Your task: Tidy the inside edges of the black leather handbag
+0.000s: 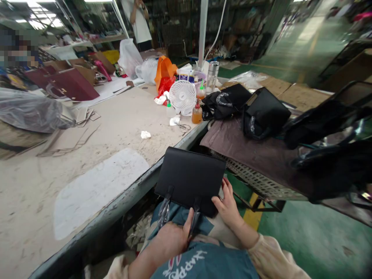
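A black rectangular handbag (190, 179) lies on my lap against the table edge, its handles wrapped in clear plastic. My left hand (173, 237) is closed around the handle end nearest me, thumb up along the strap. My right hand (227, 205) grips the bag's right lower corner, fingers curled round its edge.
A dusty worktable (116, 128) carries a white sheet (95, 186), cardboard pieces (69, 137), a small white fan (182, 95), glue bottles (197, 113) and maroon boxes (72, 83). More black bags (263, 114) lie on a rack to the right. A person (139, 21) stands at the back.
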`<state>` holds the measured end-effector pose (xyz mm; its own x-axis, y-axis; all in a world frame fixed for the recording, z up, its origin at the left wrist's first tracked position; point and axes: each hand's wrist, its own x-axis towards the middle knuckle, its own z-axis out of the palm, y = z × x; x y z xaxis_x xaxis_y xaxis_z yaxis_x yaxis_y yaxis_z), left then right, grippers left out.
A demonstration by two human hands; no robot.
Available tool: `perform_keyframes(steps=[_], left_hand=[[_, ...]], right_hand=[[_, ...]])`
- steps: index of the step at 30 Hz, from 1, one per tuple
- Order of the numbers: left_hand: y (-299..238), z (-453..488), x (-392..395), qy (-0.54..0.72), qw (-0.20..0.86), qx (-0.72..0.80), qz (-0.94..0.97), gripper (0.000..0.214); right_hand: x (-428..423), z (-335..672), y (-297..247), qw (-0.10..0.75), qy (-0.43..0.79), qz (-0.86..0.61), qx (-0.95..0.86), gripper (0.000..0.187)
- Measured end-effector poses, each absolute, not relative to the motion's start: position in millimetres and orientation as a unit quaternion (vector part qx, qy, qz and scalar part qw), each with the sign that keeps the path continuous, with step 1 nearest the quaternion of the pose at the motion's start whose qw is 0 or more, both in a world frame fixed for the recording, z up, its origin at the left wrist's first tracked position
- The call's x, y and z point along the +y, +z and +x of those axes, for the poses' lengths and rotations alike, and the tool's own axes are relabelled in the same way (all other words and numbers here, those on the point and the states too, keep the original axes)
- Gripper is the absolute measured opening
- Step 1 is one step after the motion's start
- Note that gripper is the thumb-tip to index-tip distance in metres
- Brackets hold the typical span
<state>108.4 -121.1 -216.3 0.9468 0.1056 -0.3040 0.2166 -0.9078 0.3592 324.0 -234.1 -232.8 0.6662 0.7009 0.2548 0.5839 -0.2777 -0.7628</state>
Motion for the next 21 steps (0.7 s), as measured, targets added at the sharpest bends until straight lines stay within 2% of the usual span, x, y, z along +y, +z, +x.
perform_keyframes(steps=[5, 9, 12, 15, 18, 21], left_hand=[[-217.9, 116.1, -118.8, -0.188, 0.157, 0.049, 0.968, 0.067], [-210.5, 122.7, -120.1, -0.192, 0.143, 0.041, 0.97, 0.068], [-205.8, 123.2, -123.5, -0.191, 0.151, 0.045, 0.969, 0.071], [-203.6, 121.6, -125.8, -0.154, 0.177, 0.042, 0.971, 0.069], [-196.6, 122.3, -125.5, -0.116, 0.204, 0.034, 0.972, 0.065], [-183.9, 123.8, -126.2, -0.129, 0.201, 0.022, 0.971, 0.063]], right_hand=[[-215.9, 362.9, -235.6, 0.452, 0.011, -0.818, -0.357, 0.073], [-195.4, 400.1, -231.7, 0.441, -0.024, -0.838, -0.319, 0.068], [-187.9, 414.7, -213.7, 0.433, -0.045, -0.846, -0.308, 0.071], [-185.8, 415.8, -186.5, 0.41, -0.09, -0.841, -0.342, 0.081], [-185.0, 406.2, -168.2, 0.223, -0.168, -0.837, -0.471, 0.058], [-184.4, 384.7, -169.4, 0.134, -0.157, -0.792, -0.575, 0.054]])
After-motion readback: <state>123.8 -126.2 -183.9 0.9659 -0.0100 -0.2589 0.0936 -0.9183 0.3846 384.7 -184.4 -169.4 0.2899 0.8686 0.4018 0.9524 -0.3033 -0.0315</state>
